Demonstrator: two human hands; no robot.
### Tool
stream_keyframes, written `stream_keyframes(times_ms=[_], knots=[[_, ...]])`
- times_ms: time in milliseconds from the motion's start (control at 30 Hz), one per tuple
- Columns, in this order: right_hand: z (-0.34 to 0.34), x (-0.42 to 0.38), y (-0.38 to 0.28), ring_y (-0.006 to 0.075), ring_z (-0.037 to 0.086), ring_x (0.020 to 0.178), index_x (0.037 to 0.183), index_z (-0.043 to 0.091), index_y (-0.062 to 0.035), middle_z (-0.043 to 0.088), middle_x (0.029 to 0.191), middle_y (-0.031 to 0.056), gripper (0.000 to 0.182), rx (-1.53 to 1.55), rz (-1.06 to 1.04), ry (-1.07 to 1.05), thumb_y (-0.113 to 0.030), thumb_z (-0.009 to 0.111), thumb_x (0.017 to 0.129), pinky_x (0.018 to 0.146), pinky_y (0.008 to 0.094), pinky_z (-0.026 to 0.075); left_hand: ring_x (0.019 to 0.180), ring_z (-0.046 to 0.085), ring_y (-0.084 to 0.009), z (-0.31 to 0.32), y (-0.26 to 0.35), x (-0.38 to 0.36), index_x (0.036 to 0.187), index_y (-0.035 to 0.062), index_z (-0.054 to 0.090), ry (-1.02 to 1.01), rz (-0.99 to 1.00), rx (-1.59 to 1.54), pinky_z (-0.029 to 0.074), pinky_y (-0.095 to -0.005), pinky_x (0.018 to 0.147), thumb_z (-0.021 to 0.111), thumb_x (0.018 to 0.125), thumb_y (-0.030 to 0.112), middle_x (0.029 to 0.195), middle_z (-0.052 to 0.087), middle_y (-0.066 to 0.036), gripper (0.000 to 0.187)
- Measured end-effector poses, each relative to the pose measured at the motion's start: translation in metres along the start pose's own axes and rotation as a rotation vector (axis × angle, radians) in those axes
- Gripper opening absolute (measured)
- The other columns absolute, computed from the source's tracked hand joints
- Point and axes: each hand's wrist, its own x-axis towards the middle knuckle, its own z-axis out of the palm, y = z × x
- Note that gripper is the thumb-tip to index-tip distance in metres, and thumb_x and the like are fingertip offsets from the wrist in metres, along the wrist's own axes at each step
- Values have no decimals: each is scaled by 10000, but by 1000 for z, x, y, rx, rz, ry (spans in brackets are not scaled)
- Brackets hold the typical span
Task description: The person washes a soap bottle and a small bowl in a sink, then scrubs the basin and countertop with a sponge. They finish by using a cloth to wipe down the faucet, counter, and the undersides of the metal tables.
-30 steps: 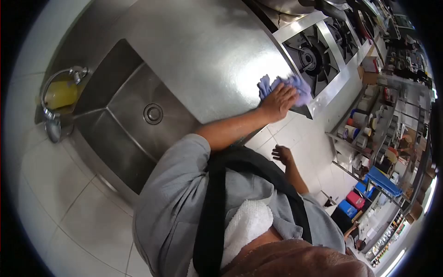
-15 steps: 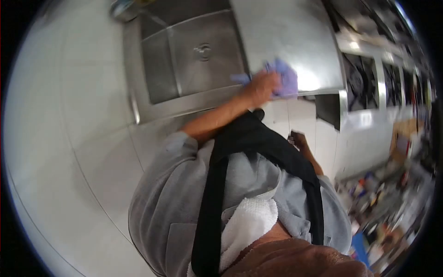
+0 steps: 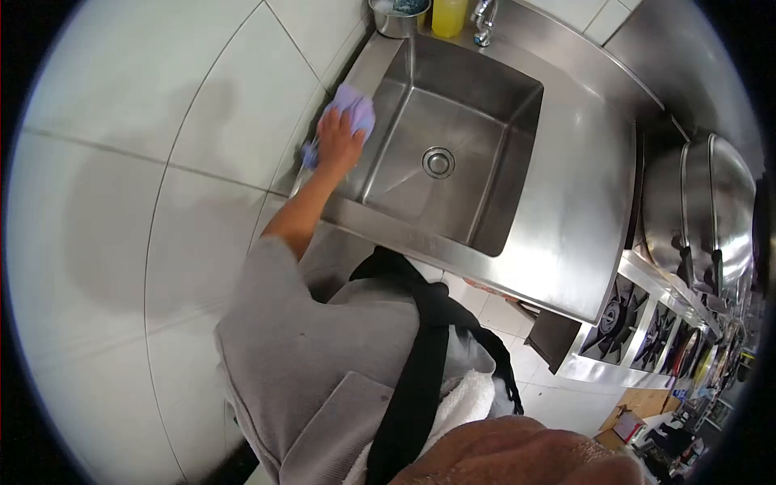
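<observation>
My left hand [image 3: 338, 147] presses a purple cloth [image 3: 353, 105] onto the left rim of the stainless steel sink [image 3: 436, 206], close to the tiled wall. The fingers curl over the cloth, and part of it sticks out to the left of the hand. Inside the sink, the basin's bottom is bare around a round drain [image 3: 438, 162]. My right hand is out of sight.
At the back rim stand a metal pot [image 3: 398, 23], a container of yellow liquid [image 3: 449, 18] and a tap [image 3: 483, 24]. A steel counter [image 3: 578, 202] extends rightward to gas burners [image 3: 612, 317] and large pans [image 3: 731, 210]. White tiled wall [image 3: 218, 121] borders the left.
My left hand has carried the purple cloth from the counter right of the sink to the sink's left rim. My right hand has left the view, and the camera has turned.
</observation>
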Motion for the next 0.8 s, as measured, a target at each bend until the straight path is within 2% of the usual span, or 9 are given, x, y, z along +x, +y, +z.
stream_keyframes(times_ms=[67,367,433,467,533,600,633,700,800], knots=[[-20,-13,-42,211,628,737,844,609,-67,646,845,134,248,-128,168,-171,-277,495,910,595,335,475,1221,338,-384,40,9,75,1193,11,459,40,21,-54,234,-497,1033,612,772,281,1282,399,-210,523],[-24,-39,-197,193,490,586,687,552,17,520,609,102,360,767,454,408,-307,525,843,511,317,406,1104,503,-316,131,-30,210,1192,19,514,26,511,-276,397,-393,953,548,852,309,1223,502,-192,448],[-40,-22,-250,162,463,585,700,619,-8,552,654,51,395,632,742,441,-331,499,894,529,308,387,1144,469,-310,105,-29,190,1212,12,495,-110,535,-300,381,-393,968,528,870,281,1238,492,-182,437],[-39,-25,-229,181,510,614,745,652,3,575,671,82,407,611,436,269,-355,517,886,550,331,421,1163,452,-307,89,-28,174,1221,8,486,-171,544,-308,373,-392,975,519,879,267,1245,488,-177,431],[-29,-3,-214,193,576,699,807,631,-20,621,777,107,342,453,354,50,-318,497,907,598,336,456,1165,451,-314,53,-19,116,1164,74,553,-421,363,-207,345,-443,990,586,827,294,1175,539,-137,404],[-20,16,-190,206,642,784,869,610,-43,667,883,132,280,291,278,-139,-282,477,927,646,341,491,1194,434,-309,24,-38,38,1105,38,583,-232,642,-269,316,-442,1012,595,831,283,1161,559,-133,368],[24,18,-154,222,633,831,955,584,-2,660,946,134,297,680,266,17,-277,476,930,671,349,493,1221,412,-316,-13,-33,-1,1085,8,586,-335,596,-303,279,-444,1036,589,841,247,1188,553,-120,341],[-58,4,-221,236,620,833,1092,522,1,618,996,132,346,1279,721,-3,-282,537,893,682,339,509,1177,462,-315,-53,-41,-76,1042,17,607,-382,560,-325,296,-445,1028,620,808,205,1176,558,-104,301],[-53,-5,-191,235,612,845,1102,524,-19,612,999,131,348,1450,772,105,-288,529,882,681,355,501,1188,457,-322,-80,-22,-126,1093,9,581,-556,315,-566,293,-460,1028,602,808,165,1230,523,-135,325]])
